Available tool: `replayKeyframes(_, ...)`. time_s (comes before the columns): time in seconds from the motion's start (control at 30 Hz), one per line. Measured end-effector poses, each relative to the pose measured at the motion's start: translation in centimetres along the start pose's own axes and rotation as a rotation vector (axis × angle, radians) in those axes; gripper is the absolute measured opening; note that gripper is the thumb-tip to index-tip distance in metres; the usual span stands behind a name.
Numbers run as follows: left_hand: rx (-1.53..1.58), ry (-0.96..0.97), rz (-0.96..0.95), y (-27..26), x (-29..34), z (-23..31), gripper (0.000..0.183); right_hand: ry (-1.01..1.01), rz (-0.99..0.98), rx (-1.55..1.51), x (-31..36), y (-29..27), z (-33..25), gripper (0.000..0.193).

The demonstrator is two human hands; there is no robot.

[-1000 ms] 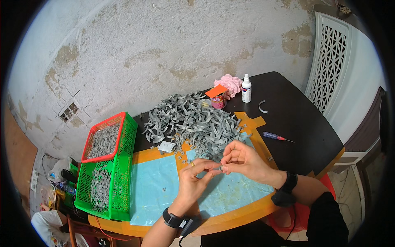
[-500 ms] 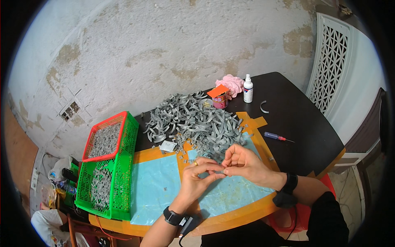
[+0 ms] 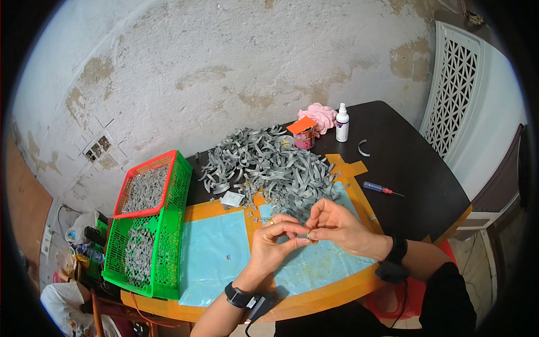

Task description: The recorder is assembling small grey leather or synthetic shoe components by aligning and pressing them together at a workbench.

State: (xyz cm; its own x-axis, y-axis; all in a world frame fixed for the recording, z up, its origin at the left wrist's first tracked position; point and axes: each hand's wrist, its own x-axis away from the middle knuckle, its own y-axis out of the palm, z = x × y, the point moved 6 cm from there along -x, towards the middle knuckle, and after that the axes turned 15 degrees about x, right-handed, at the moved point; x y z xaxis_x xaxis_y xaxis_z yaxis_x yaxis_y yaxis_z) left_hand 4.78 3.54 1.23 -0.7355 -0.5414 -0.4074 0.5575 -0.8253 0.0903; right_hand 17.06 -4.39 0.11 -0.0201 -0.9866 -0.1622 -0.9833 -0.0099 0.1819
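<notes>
My left hand (image 3: 274, 242) and my right hand (image 3: 341, 229) meet fingertip to fingertip over the blue sheet (image 3: 210, 253). Thumb and forefinger of each are pinched together on a small grey piece (image 3: 308, 236), mostly covered by the fingers, so its exact shape is hard to make out. Just beyond the hands lies a heap of curved grey strips (image 3: 269, 160), with small grey clips (image 3: 255, 202) scattered along its near edge. A lone clip (image 3: 228, 257) rests on the sheet left of my left hand.
At the left, a red basket (image 3: 118, 196) sits on a green basket (image 3: 168, 253), both holding small grey parts. Toward the back stand a tin (image 3: 305, 140), a pink cloth (image 3: 319, 118) and a white spray bottle (image 3: 342, 124). A screwdriver (image 3: 377, 187) lies at the right.
Both hands stay together in the same pinch, with only slight finger movement. A bit more of the small grey piece shows between the fingertips. The whole view has shifted slightly.
</notes>
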Motion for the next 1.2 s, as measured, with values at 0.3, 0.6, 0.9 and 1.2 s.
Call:
replayKeyframes(0.3,-0.045,0.009,-0.022,0.3,0.0,0.5,0.020,0.009,0.000,-0.005,0.0,-0.2,0.3,0.028)
replayKeyframes(0.6,-0.049,-0.008,-0.027,0.4,0.1,0.7,0.018,0.028,-0.018,0.012,-0.1,-0.1,0.4,0.028)
replayKeyframes(0.9,0.083,-0.140,-0.088,0.5,-0.2,1.2,0.020,-0.019,0.009,0.068,-0.3,-0.2,-0.3,0.030)
replayKeyframes(1.2,0.257,-0.412,-0.070,0.0,0.3,-1.0,0.014,-0.017,-0.047,0.138,-0.6,-1.0,0.1,0.029)
